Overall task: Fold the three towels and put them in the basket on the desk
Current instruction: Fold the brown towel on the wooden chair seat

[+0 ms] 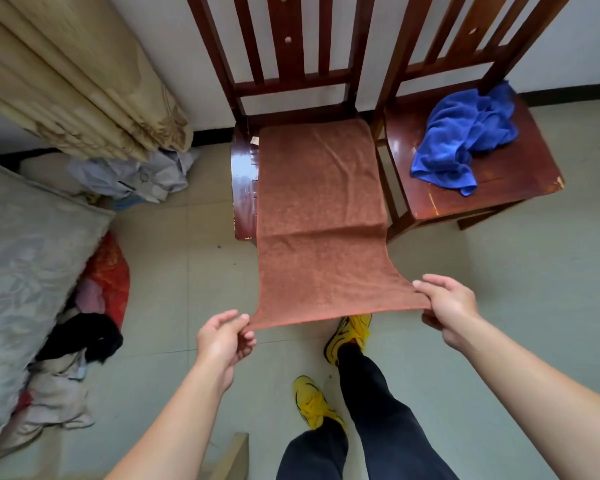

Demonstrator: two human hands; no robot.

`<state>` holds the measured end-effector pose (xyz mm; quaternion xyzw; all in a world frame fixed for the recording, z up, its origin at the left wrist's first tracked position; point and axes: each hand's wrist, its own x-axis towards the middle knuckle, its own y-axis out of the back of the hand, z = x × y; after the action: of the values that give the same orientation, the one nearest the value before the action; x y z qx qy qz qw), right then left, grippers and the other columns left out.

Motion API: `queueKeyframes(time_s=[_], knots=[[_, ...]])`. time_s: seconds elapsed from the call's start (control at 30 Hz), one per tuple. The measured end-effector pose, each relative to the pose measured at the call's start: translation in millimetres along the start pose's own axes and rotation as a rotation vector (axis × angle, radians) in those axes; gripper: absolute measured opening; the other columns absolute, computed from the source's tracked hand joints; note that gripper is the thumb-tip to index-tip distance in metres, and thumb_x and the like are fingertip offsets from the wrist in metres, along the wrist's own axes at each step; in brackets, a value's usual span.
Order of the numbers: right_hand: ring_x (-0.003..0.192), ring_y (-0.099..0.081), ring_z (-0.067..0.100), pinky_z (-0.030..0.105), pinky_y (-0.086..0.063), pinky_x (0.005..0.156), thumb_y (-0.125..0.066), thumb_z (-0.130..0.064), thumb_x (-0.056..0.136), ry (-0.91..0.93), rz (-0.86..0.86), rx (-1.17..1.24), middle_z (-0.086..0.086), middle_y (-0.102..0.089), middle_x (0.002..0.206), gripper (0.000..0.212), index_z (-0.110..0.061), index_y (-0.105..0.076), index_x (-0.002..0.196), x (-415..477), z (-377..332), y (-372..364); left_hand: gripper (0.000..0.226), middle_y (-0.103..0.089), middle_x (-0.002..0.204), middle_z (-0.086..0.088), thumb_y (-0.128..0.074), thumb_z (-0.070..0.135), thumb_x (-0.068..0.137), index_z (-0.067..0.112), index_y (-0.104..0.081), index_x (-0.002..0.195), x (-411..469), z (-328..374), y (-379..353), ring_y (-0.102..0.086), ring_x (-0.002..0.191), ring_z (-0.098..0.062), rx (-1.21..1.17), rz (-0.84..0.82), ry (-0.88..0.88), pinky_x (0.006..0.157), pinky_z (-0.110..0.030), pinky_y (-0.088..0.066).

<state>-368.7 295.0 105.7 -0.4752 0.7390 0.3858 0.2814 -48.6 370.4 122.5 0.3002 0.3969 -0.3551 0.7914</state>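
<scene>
Left hand [224, 336] is pinching the near left corner of the brown towel [317, 209], thumb on top and fingers curled under, and my right hand [445, 306] has the near right corner pinched the same way. Only one view to go on, the head cam looking down, so that's all I've got.

That towel lies flat along the seat of the left chair [243, 181], far end up at the seat's back edge, near half coming off the front edge and stretched out in the air between my hands. It reads as soft, light terry, sagging a bit in the middle, so nothing fragile, but it'll flop the second I ease the tension. Corners look like the right place to hold, I'd keep both pinches and carry the near edge over to the far one.

A blue towel [465, 136] sits crumpled on the right chair [499, 199], toward its back edge. Can't see a third towel, a basket or a desk from here.

Room-wise: the left chair's seat is barely wider than the towel, so the fold has to stay square or a side slips off. The chair backs block going further forward. Bare floor [187, 271] to my left, and my yellow shoes [352, 332] are right below the hanging edge.
</scene>
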Motion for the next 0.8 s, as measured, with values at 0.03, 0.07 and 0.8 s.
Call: queueKeyframes(time_s=[0.03, 0.07, 0.8], knots=[[0.050, -0.045, 0.015, 0.025, -0.040, 0.050, -0.070, -0.013, 0.086, -0.016, -0.014, 0.054, 0.005, -0.057, 0.068, 0.015, -0.014, -0.066, 0.100, 5.5, -12.8, -3.1, 0.015, -0.056, 0.053, -0.005, -0.061, 0.004, 0.090, 0.011, -0.056, 0.102, 3.5, 13.5, -8.8, -0.053, 0.035, -0.009, -0.025, -0.018, -0.017, 0.041, -0.018, -0.047], [0.045, -0.045, 0.013, 0.026, -0.043, 0.051, -0.069, -0.014, 0.087, -0.047, -0.028, 0.106, 0.004, -0.056, 0.063, 0.008, -0.013, -0.066, 0.094, 14.2, -28.6, -6.6, 0.011, -0.057, 0.050, -0.003, -0.060, 0.005, 0.090, 0.011, -0.057, 0.099, 8.6, 29.5, -20.2, -0.055, 0.037, -0.010, -0.047, -0.038, -0.025, 0.043, -0.019, -0.048], [0.059, -0.050, 0.013, 0.033, -0.047, 0.060, -0.066, -0.029, 0.086, 0.361, 0.029, -0.304, -0.001, -0.059, 0.067, 0.022, -0.008, -0.072, 0.092, 207.9, -242.6, -112.1, 0.016, -0.070, 0.090, -0.011, -0.063, 0.020, 0.088, 0.011, -0.074, 0.094, 179.4, 280.1, -200.6, -0.065, 0.092, -0.030, 0.868, 0.133, -0.674, 0.080, -0.031, -0.049]])
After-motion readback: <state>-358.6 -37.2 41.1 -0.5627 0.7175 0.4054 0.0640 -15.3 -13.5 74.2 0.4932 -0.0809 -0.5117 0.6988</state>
